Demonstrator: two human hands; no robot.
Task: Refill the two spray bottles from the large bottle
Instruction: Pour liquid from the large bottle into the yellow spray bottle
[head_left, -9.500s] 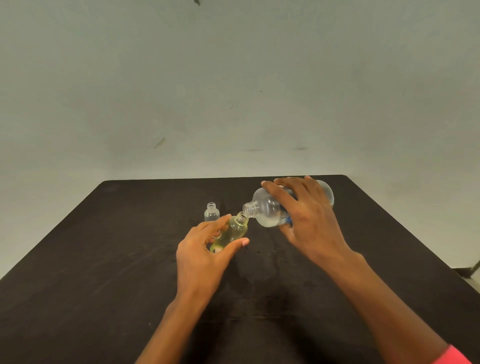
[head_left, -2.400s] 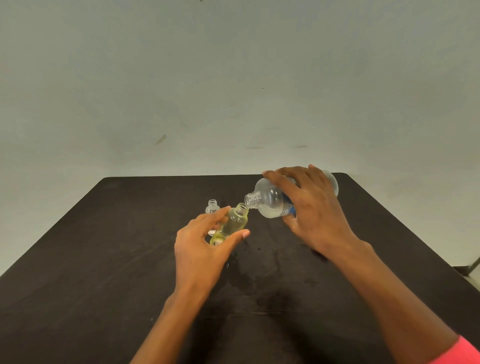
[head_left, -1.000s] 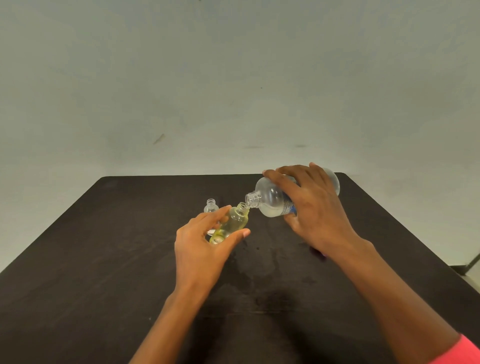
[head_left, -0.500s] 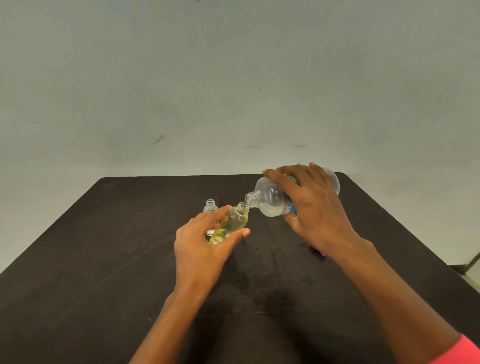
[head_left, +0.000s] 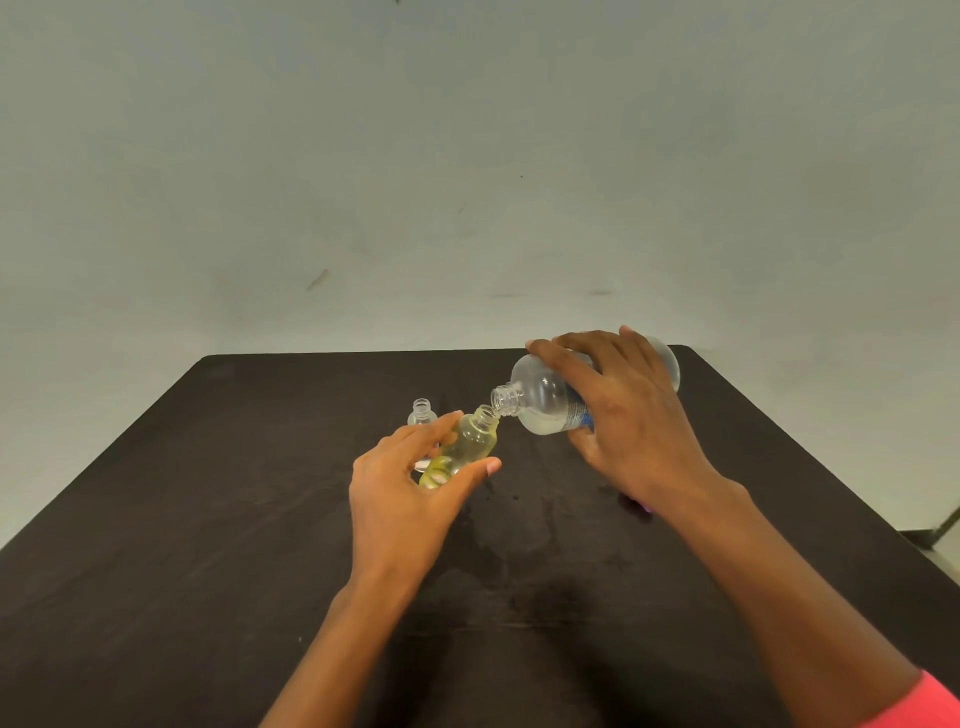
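From the head camera, three bottles are in sight: one large bottle (head_left: 540, 402) and two small spray bottles, both with their spray tops off and necks open. There are two hands, both raised above the dark counter (head_left: 208, 519).

The right hand (head_left: 628, 421) grips the large bottle from above, fingers spread and curled over its clear body and the thumb underneath. The forearm reaches in from the lower right, with a pink sleeve (head_left: 930, 706) at the corner of the frame. The large bottle lies nearly level in the air, its neck pointing left and slightly down. A little pale liquid is pooled along its lower side, and a bit of blue label shows beside the palm.

The left hand (head_left: 402, 499) holds the yellow-tinted spray bottle (head_left: 470, 447) between the thumb on the near side and the fingers on the far side, loosely wrapped round it. This bottle leans with its neck up and to the right, and its mouth sits right at the mouth of the large bottle.

The clear spray bottle (head_left: 422, 413) stands upright on the counter just behind the left hand's fingers, untouched. A small white object (head_left: 423, 464) shows under those fingers; I cannot tell what it is. Dark wet patches (head_left: 540, 525) mark the counter between the two forearms. A plain pale wall (head_left: 467, 156) fills the background.
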